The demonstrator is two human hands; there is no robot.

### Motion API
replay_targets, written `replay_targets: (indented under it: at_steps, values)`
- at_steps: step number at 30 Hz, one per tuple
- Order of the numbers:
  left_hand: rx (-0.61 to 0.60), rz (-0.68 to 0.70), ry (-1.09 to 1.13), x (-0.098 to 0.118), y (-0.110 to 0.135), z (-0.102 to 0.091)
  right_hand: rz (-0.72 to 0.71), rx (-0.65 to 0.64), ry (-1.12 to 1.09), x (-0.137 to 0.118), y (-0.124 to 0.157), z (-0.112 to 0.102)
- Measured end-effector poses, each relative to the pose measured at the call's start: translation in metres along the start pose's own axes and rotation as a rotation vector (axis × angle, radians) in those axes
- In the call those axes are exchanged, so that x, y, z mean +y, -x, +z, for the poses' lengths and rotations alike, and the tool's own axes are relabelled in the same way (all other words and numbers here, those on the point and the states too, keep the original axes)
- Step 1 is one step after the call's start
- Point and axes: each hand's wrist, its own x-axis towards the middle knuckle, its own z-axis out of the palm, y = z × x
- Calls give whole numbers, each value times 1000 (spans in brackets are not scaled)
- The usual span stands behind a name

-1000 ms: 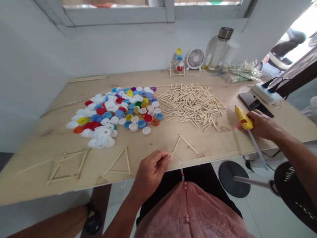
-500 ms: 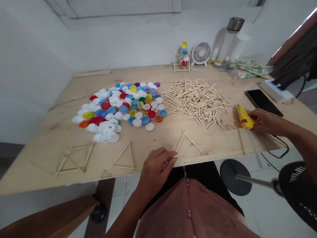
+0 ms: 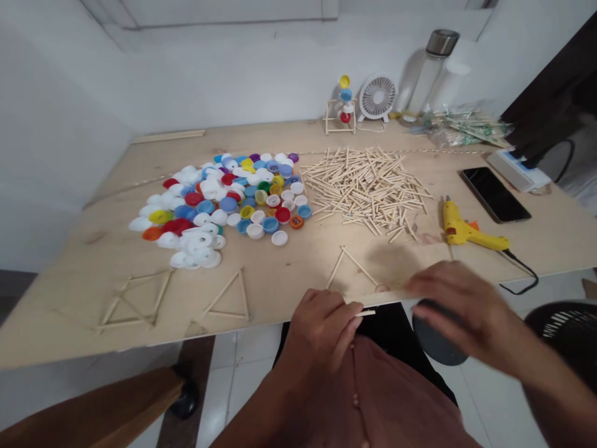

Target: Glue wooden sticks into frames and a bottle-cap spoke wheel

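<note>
L hand (image 3: 321, 326), btm ctr, fingers closed on stick (image 3: 367, 313); R hand (image 3: 466, 311), lower R, blurred, fingers parted, empty; glue gun (image 3: 457, 231) on bench (image 3: 280, 274), mid R.

A pale wooden table (image 3: 289, 274) (knots showing) stands against a white wall (image 3: 233, 74) above tiled floor (image 3: 242, 367).

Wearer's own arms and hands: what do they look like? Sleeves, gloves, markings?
Each grip is a bare human hand, ungloved: left hand, right hand. No sleeve shows on the left forearm or right forearm. No watch shows on the left; the right is too blurred for markings. Worn: brownish-pink cloth top with small round buttons.
</note>
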Motion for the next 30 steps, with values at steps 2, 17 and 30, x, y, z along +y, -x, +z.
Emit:
replay_targets:
  at_steps: [2,17,30]
  values:
    - [-12,29,-7,4,0,2,-59,-21,-56,-26,-5,20]
    - [3,-50,-16,0,19,-7,5,60,-136,-21,6,46]
    - [44,-165,91,-11,17,-8,-35,127,-51,-19,-15,64]
